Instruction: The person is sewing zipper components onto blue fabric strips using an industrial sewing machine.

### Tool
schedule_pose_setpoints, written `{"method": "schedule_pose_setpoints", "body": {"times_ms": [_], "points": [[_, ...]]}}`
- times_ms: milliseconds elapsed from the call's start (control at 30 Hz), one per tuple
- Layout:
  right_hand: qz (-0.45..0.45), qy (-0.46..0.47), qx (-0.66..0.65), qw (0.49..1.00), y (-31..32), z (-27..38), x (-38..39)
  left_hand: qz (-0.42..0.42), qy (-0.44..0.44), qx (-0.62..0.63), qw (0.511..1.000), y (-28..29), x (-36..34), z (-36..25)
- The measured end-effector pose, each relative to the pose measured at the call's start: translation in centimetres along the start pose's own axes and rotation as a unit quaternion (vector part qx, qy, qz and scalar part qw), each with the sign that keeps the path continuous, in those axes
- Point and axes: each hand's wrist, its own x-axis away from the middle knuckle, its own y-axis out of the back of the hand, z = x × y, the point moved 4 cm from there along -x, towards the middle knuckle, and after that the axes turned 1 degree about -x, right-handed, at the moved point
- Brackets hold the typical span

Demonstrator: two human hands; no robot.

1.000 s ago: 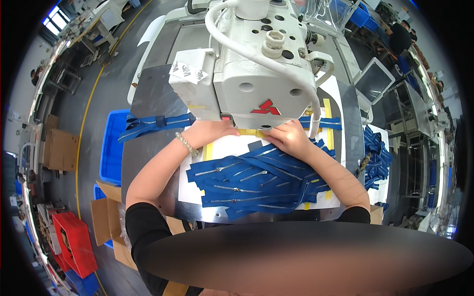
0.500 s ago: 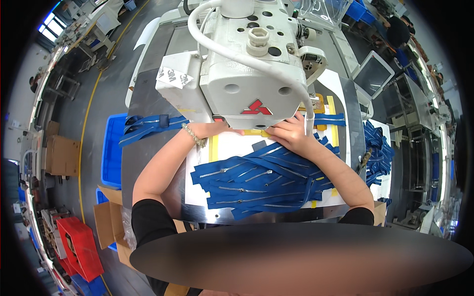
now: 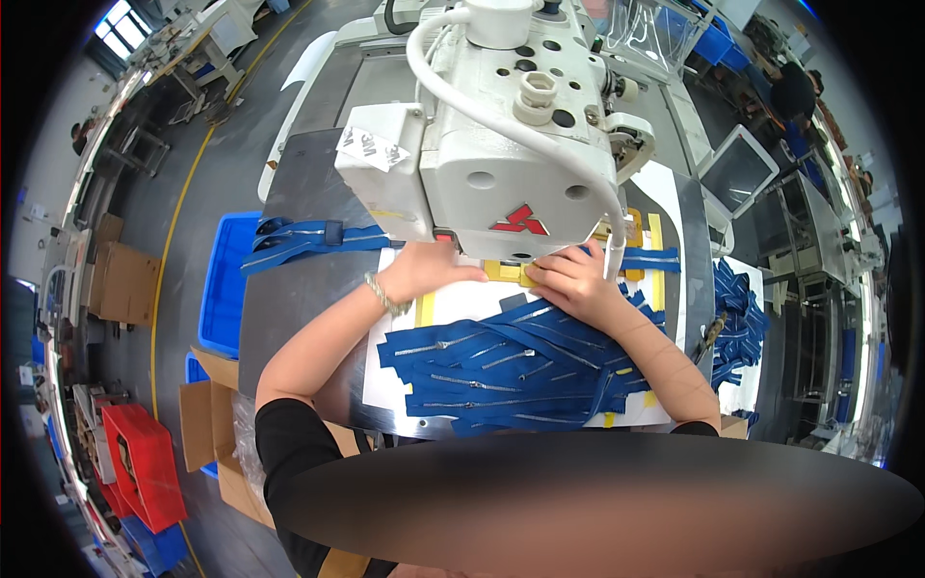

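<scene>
My left hand (image 3: 421, 272): thumb pointing right, fingers partly hidden
My right hand (image 3: 575, 281): fingers bent at the yellow plate (image 3: 503, 272)
Grip: I can't tell, either hand
Zips (image 3: 501, 358): heaped near the table's (image 3: 306, 183) front edge

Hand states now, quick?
Left hand: thumb out by the yellow plate, other fingers hidden by the machine; grip can't be told.
Right hand: fingers at the plate's right end; grip can't be told.
</scene>
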Motion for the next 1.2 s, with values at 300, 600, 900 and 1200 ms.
{"method": "schedule_pose_setpoints", "body": {"times_ms": [300,600,900,1200], "points": [[-0.026,0.012,0.066,0.997,1.4,1.1,0.3,-0.184,-0.130,-0.173,0.959,-0.3,3.7,-3.3],[0.038,-0.098,0.102,0.989,1.6,-1.6,-1.3,-0.288,-0.223,-0.304,0.880,-0.3,4.9,-5.1],[0.179,-0.167,-0.022,0.969,2.4,-0.5,-0.4,-0.232,-0.279,-0.231,0.903,0.5,5.4,-6.3],[0.068,-0.158,-0.183,0.968,1.3,-0.3,-1.3,-0.197,-0.235,-0.092,0.947,-0.5,3.8,-5.2]]}}
